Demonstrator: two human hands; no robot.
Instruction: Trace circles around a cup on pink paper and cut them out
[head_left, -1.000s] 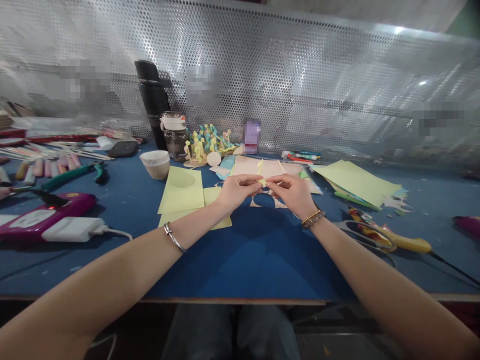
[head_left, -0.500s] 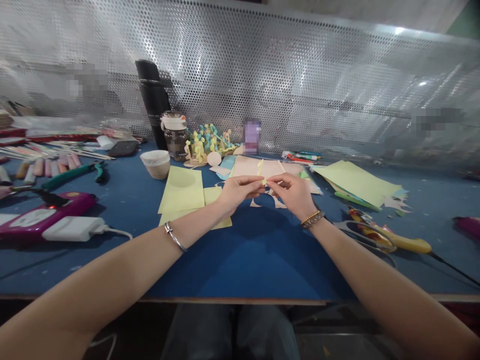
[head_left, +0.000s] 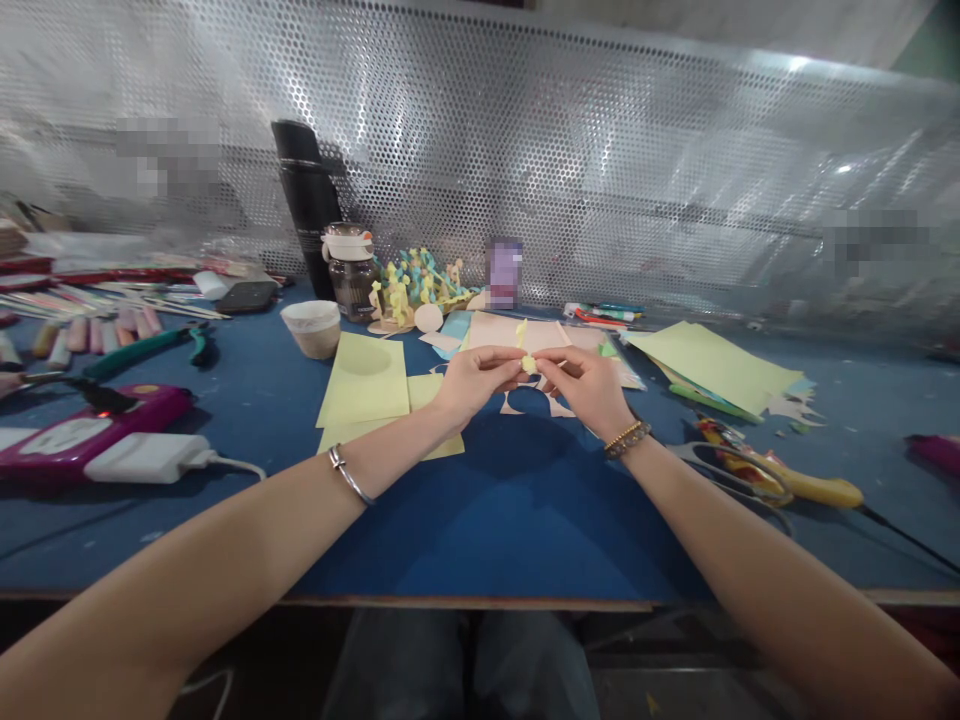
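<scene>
Where the fingertips meet: a small yellow paper piece (head_left: 529, 364), held up above the table.
Fingers: the left hand (head_left: 476, 382) and right hand (head_left: 586, 388) are both closed, pinching the piece from either side.
Below the fingers: cut pink paper (head_left: 517, 333) on a blue tabletop (head_left: 510, 530).
Left of the fingers: pale yellow paper sheets (head_left: 362, 380).
Right of the fingers: scissors (head_left: 720, 462), well apart.
</scene>
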